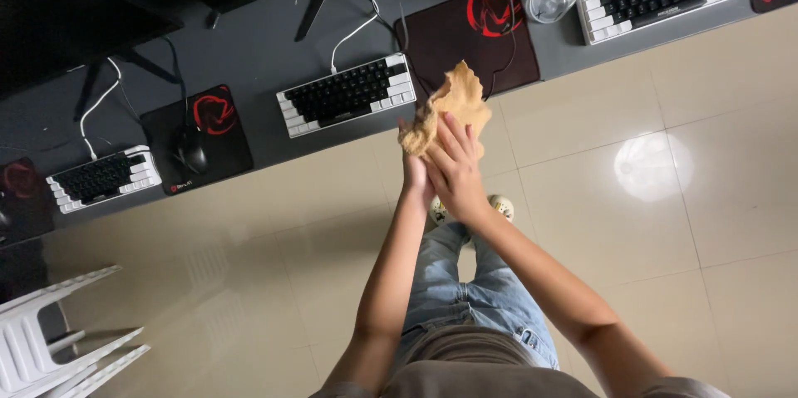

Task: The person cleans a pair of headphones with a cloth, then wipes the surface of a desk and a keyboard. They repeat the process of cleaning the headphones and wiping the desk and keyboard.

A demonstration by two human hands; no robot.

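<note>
Tan cloth (445,111) being held up between both hands, in air just past desk (258,57) edge, over floor (665,223). Right hand (455,172) being laid flat on top, fingers straight and nearly together, pressing cloth down. Left hand (416,174) being kept beneath as backing; its fingers mostly hidden, probably curled round cloth's lower edge. Cloth being bunched, likely for firmer grip. Keyboard (347,94) and dark mouse pad (470,32) lying on desk just beyond; mouse (193,150) well apart at left.
</note>
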